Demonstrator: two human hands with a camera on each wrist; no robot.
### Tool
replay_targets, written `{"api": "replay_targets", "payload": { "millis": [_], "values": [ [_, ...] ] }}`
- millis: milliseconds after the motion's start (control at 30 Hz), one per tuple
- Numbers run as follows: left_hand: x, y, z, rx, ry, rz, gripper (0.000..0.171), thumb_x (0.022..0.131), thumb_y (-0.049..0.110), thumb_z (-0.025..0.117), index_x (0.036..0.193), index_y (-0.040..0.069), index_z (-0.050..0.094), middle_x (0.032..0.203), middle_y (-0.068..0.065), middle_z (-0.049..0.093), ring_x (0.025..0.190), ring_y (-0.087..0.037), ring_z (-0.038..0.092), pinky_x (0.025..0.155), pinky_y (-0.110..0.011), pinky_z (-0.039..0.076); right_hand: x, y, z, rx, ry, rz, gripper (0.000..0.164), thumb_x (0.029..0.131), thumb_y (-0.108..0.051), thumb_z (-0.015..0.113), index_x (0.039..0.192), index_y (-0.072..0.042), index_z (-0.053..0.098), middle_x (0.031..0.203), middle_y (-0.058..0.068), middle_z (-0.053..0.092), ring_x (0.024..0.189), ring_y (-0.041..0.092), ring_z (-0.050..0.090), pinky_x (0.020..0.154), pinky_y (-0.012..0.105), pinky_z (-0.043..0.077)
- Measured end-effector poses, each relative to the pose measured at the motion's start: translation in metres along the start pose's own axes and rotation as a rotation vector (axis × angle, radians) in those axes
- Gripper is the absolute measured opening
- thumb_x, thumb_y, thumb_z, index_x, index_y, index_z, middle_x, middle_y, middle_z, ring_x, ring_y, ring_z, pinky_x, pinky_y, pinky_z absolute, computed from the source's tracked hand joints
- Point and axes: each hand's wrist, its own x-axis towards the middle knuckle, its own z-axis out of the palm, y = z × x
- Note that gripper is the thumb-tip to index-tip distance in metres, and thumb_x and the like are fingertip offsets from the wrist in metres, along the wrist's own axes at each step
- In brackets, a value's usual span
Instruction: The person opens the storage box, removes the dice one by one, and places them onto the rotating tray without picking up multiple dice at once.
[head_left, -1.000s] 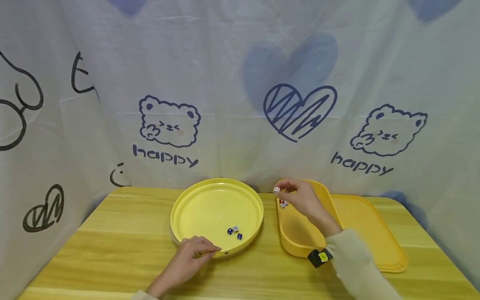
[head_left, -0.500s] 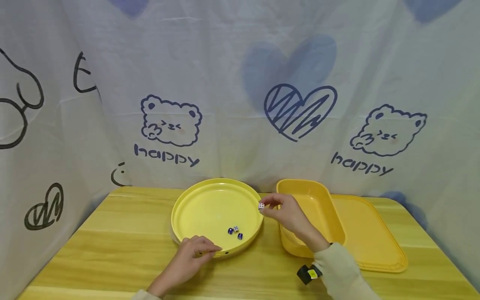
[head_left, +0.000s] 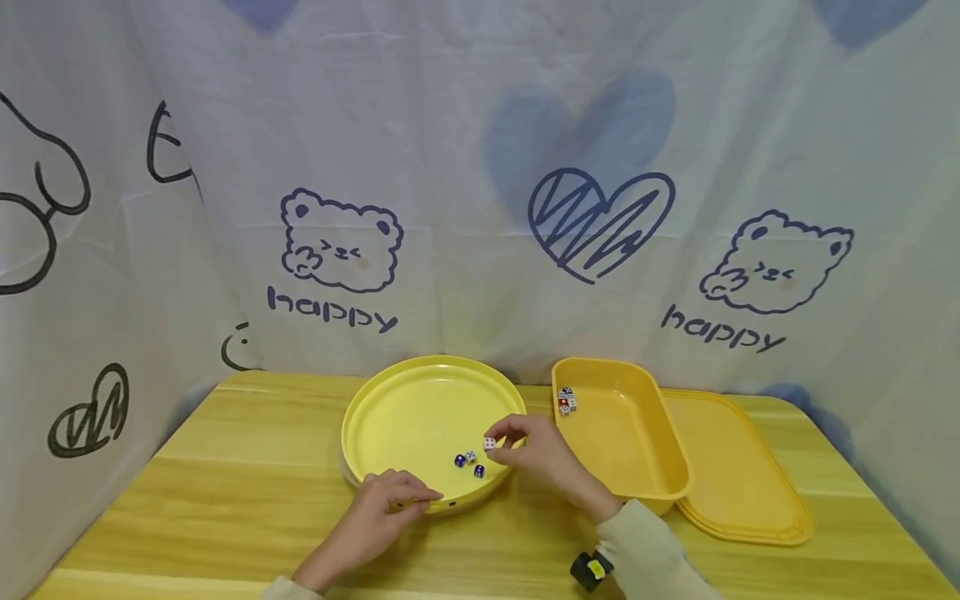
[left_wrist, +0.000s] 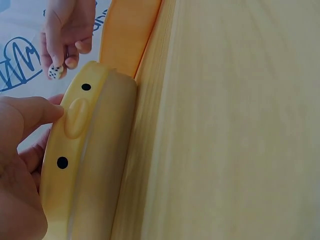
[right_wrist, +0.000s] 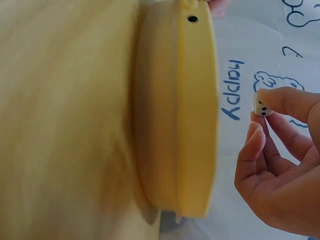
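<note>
My right hand [head_left: 536,454] pinches a white die [head_left: 490,444] between thumb and fingertips, over the right side of a round yellow tray [head_left: 420,417]. In the right wrist view, dark pips show on that die [right_wrist: 262,105]. Close to it, two dark blue dice, one [head_left: 460,460] and another [head_left: 479,472], lie in the tray with a white die [head_left: 471,457] near them. My left hand [head_left: 375,507] grips the tray's near rim; in the left wrist view the thumb lies on the outer side beside a raised beak and black dot eyes, the fingers behind it.
Right of the tray stands an orange-yellow rectangular box [head_left: 622,417] with several dice [head_left: 566,402] in its far left corner. A flat lid [head_left: 738,467] of like colour lies to its right on the wooden table [head_left: 195,492]. A printed cloth [head_left: 450,167] hangs behind.
My right hand has carried the white die from above the box leftward and toward me, over the tray. The left hand stays at the rim.
</note>
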Motion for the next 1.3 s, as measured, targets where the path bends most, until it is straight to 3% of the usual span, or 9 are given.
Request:
{"api": "replay_targets", "payload": {
  "millis": [300,500,733,1300],
  "values": [
    [0.0,-0.001,0.001,0.01,0.01,0.036,0.016,0.086,0.006,0.071,0.097,0.015,0.076,0.09,0.011,0.069,0.084,-0.007,0.058,0.073,-0.031,0.032,0.0,-0.004,0.019,0.008,-0.077,-0.074,0.012,0.081,-0.011,0.076,0.091,-0.007,0.072,0.08,-0.007,0.064,0.075,0.01,0.056,0.066,0.026,0.043],
    [0.0,0.001,-0.001,-0.019,-0.016,-0.013,0.016,0.086,0.007,0.071,0.099,0.015,0.076,0.091,0.011,0.068,0.085,-0.006,0.057,0.075,-0.033,0.031,-0.001,-0.005,0.02,0.016,-0.108,-0.07,0.013,0.082,-0.013,0.076,0.091,-0.007,0.072,0.08,-0.006,0.064,0.074,0.01,0.055,0.065,0.026,0.043],
    [-0.001,0.0,-0.002,-0.01,-0.008,0.003,0.016,0.086,0.007,0.07,0.098,0.015,0.076,0.091,0.011,0.069,0.085,-0.007,0.058,0.075,-0.033,0.032,-0.001,-0.004,0.025,-0.009,-0.103,-0.076,0.01,0.081,-0.012,0.075,0.09,-0.007,0.072,0.079,-0.007,0.064,0.071,0.009,0.055,0.062,0.025,0.043],
    [0.0,0.001,-0.003,-0.013,-0.03,-0.052,0.018,0.085,0.005,0.07,0.098,0.015,0.076,0.09,0.014,0.067,0.085,-0.003,0.056,0.076,-0.034,0.032,-0.005,-0.003,0.03,0.001,-0.071,-0.097,0.01,0.082,-0.01,0.075,0.091,-0.005,0.073,0.086,-0.003,0.066,0.071,0.007,0.055,0.064,0.024,0.046]
  ]
}}
